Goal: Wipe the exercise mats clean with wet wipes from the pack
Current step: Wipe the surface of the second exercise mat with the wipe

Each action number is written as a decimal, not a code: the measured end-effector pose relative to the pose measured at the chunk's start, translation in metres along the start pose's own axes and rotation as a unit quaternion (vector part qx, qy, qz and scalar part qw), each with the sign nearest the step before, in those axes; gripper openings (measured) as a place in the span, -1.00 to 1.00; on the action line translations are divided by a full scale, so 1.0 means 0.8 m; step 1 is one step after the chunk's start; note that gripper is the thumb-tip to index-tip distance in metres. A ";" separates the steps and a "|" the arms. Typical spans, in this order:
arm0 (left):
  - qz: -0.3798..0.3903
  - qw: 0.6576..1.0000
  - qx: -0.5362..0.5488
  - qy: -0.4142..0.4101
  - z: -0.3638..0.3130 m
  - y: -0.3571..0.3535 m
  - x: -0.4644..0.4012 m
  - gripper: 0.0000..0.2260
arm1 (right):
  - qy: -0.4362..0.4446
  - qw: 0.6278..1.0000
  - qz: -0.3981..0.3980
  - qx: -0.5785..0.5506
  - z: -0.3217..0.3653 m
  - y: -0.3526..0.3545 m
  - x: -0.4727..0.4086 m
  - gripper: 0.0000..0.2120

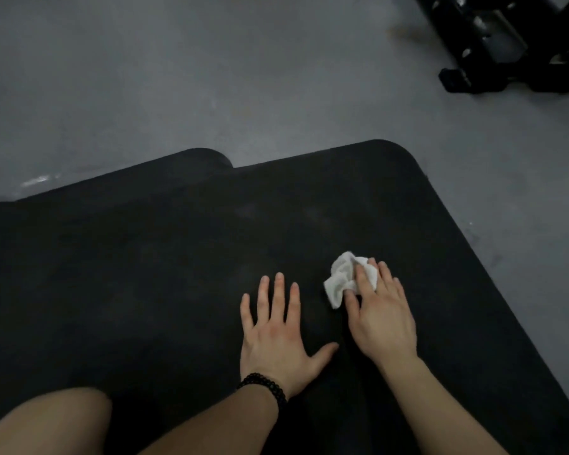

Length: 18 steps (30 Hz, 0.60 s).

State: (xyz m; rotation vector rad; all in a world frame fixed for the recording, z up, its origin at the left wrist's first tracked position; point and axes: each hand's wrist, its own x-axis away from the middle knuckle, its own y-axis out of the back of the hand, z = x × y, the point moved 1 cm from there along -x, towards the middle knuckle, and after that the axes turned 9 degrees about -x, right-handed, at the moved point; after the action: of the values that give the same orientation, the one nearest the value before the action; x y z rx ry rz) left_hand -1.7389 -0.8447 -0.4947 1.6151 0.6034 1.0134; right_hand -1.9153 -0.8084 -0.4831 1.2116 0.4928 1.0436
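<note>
Two dark exercise mats lie on the grey floor (pixel 145 77): the near mat (pixel 145 290) fills most of the view, and a second mat (pixel 191 162) shows only as a rounded corner at its far left edge. Whether it lies under or beside the near one cannot be told.

The right hand (pixel 380 311) presses a crumpled white wet wipe (pixel 342 277) flat onto the near mat, right of centre. Its fingers are laid over the wipe and bearing down, not curled round it. The left hand (pixel 275 330) rests just left of it, palm down, fingers spread and holding nothing, apparently as a brace. A dark bead bracelet (pixel 263 385) sits on that wrist.

Step in hand, by judgement: wiping the near mat. The next move calls for sweeping the wipe across the unwiped surface under steady pressure, with the bracing hand shifted clear.

Not established: the pack of wipes is out of view. Faint grey patches on the mat may be dust or damp; the dim picture does not settle it. Black equipment (pixel 506 44) at far right is cut off and unidentified. A bare knee (pixel 46 421) enters at near left.
</note>
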 end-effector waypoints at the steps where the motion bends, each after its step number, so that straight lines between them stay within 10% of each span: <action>1: 0.006 1.000 0.007 0.003 0.000 -0.003 -0.001 0.03 | -0.027 0.999 -0.015 -0.019 -0.002 0.003 -0.001 -0.41; 8: 0.002 1.000 0.018 -0.016 0.003 0.007 -0.003 -0.19 | 0.153 0.983 0.088 -0.055 0.057 -0.003 0.059 -0.44; 13: -0.040 0.998 0.036 -0.021 0.024 0.021 -0.017 -0.15 | -0.101 0.991 -0.026 -0.084 -0.026 0.040 -0.002 -0.64; 18: -0.051 0.998 0.000 -0.044 0.062 0.050 -0.079 -0.08 | -0.029 0.998 0.049 -0.027 0.014 0.002 -0.007 -0.42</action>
State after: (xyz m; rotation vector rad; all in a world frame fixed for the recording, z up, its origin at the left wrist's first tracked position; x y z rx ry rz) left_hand -1.7333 -0.9329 -0.4789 1.6032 0.6192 0.8631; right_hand -1.9100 -0.8190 -0.4794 1.2233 0.3614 1.0951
